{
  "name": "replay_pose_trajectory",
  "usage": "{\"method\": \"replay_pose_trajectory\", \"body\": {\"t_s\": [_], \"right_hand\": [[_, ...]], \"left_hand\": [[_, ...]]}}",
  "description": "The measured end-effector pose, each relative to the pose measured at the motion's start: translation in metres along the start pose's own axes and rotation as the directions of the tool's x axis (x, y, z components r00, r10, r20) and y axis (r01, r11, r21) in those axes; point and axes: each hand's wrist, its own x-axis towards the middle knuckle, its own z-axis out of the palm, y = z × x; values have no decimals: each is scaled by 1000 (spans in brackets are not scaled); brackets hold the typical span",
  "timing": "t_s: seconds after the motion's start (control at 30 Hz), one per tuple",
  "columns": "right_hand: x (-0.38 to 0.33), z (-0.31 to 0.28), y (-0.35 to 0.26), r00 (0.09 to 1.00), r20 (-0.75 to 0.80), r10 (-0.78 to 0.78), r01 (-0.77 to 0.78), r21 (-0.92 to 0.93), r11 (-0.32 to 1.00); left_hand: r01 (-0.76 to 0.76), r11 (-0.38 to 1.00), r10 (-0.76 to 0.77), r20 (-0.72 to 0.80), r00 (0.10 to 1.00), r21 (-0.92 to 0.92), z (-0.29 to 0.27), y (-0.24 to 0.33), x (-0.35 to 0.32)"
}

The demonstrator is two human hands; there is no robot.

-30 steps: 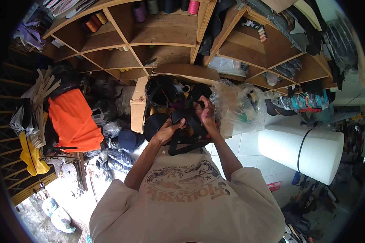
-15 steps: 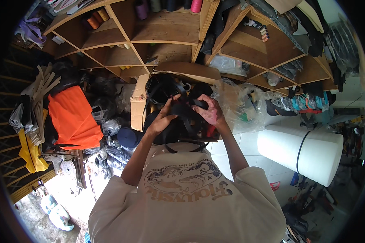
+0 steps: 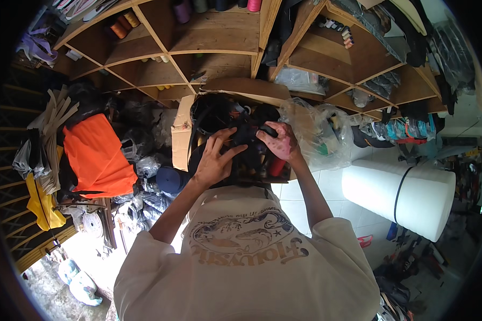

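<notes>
An open cardboard box (image 3: 182, 128) stands right in front of me, filled with dark items, among them black straps (image 3: 201, 115) and a red spool-like piece (image 3: 276, 166). Over the box's left half, my left hand (image 3: 217, 159) has its thumb and fingers apart, fingertips against the black material. My right hand (image 3: 281, 143) is curled closed around a black strap (image 3: 268, 130) at the box's right half. Where the strap runs among the other dark pieces is hard to make out.
Wooden shelving (image 3: 214, 40) with thread spools rises beyond the box. Clear plastic wrap (image 3: 324, 134) lies at its right, and a large white foam roll (image 3: 396, 200) farther right. Orange fabric (image 3: 99, 158) and a dark blue webbing roll (image 3: 170, 180) sit to the left.
My left hand has shifted slightly nearer me and its fingers have spread. The strap loop hanging at the box's near edge has gone from there. My right hand has turned, its fingers closed tighter.
</notes>
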Motion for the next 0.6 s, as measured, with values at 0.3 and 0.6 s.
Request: {"method": "replay_pose_trajectory", "body": {"t_s": [0.3,0.6], "right_hand": [[27,-13,-7,918,391,66,-129,138,982],[26,4,36,802,549,233,-579,621,529]], "left_hand": [[385,919,-392,-105,914,-86,19,20,25],[226,974,-228,-88,970,-31,10,-5,32]]}}
